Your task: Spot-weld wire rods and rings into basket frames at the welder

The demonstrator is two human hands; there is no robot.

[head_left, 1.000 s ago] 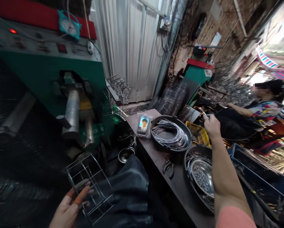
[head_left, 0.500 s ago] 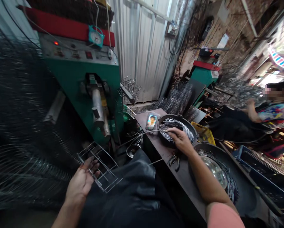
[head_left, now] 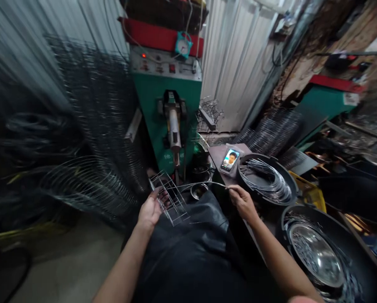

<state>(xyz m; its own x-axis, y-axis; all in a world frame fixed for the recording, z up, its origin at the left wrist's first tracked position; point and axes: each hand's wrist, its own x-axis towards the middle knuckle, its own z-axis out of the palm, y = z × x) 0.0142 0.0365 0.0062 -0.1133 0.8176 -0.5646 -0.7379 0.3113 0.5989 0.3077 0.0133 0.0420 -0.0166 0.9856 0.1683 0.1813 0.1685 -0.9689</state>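
Observation:
My left hand (head_left: 153, 207) holds a small wire rack (head_left: 172, 202) by its left side, over my dark apron (head_left: 188, 252). Pinched between the fingers of my right hand (head_left: 241, 202) is a thin curved wire (head_left: 204, 183), which runs left toward the rack. Whether its far end touches the rack I cannot tell. Just right of that hand, a round black pan (head_left: 243, 179) holds a bundle of bent wires (head_left: 275, 185). The green machine (head_left: 147, 97) stands in front of me, its metal arm (head_left: 174, 126) above and beyond the rack.
A phone (head_left: 230, 159) lies on the table (head_left: 215, 153) beside the pan. A larger pan (head_left: 359, 248) with a steel bowl (head_left: 324, 252) is at the lower right, near a yellow crate (head_left: 308, 193). Tall stacks of wire frames (head_left: 96, 97) stand on the left.
My right hand has drawn away from the pan of wires, toward the rack, with the wire in its fingers. The view has turned right-to-left, and the person at the right is out of frame.

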